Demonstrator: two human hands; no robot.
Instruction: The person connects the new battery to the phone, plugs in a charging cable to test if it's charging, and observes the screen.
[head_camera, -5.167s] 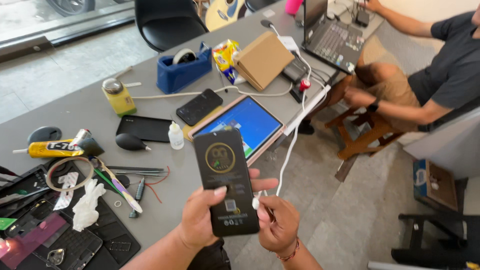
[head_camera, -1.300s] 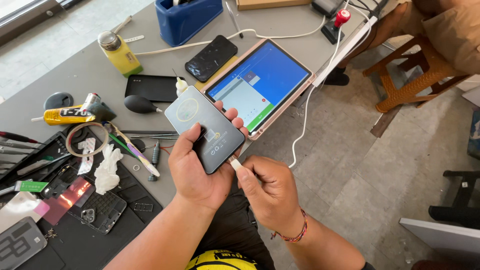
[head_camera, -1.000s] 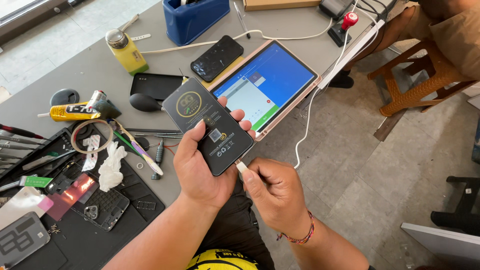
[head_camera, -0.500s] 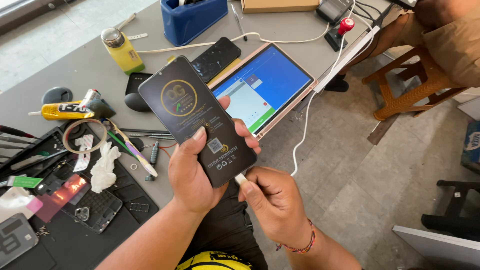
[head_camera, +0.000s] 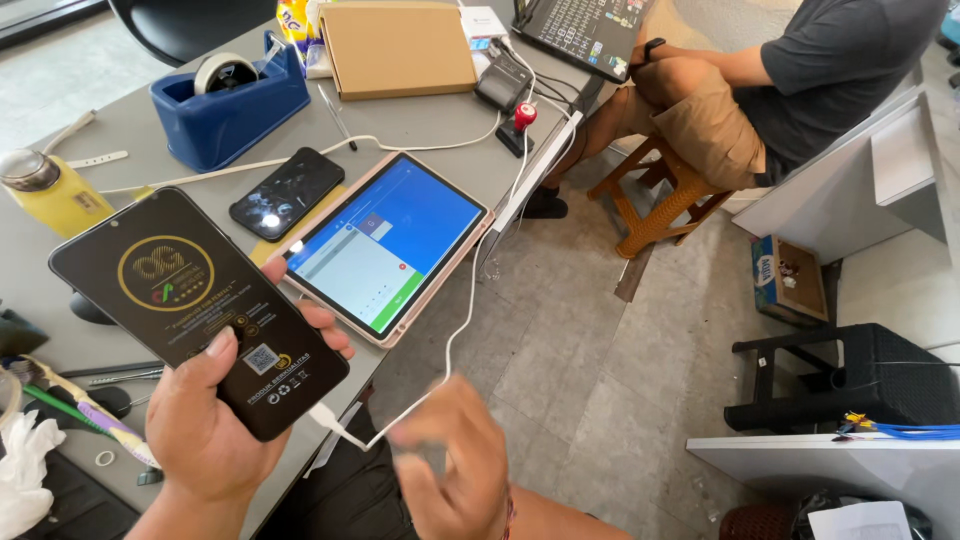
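My left hand (head_camera: 215, 430) grips a black smartphone (head_camera: 190, 300) whose screen carries a protective film with a gold round emblem. It is held tilted over the grey table's (head_camera: 420, 125) near edge. A white cable (head_camera: 455, 335) is plugged into the phone's bottom end by its connector (head_camera: 325, 417). My right hand (head_camera: 455, 470) is blurred just below and to the right of that plug, fingers loosely apart, beside the cable but not clearly holding it. The cable runs up past a tablet (head_camera: 385, 245) with a lit blue screen in a pink case.
On the table lie a second dark phone (head_camera: 287, 193), a blue tape dispenser (head_camera: 235, 100), a cardboard box (head_camera: 397, 45), a yellow bottle (head_camera: 50, 190) and small tools (head_camera: 70, 400). Another person (head_camera: 800, 70) sits on a wooden stool (head_camera: 660, 200) at a laptop (head_camera: 585, 30).
My right hand has come off the cable plug at the phone's bottom and dropped lower. My left hand has lifted the phone up and to the left. The view has tilted upward.
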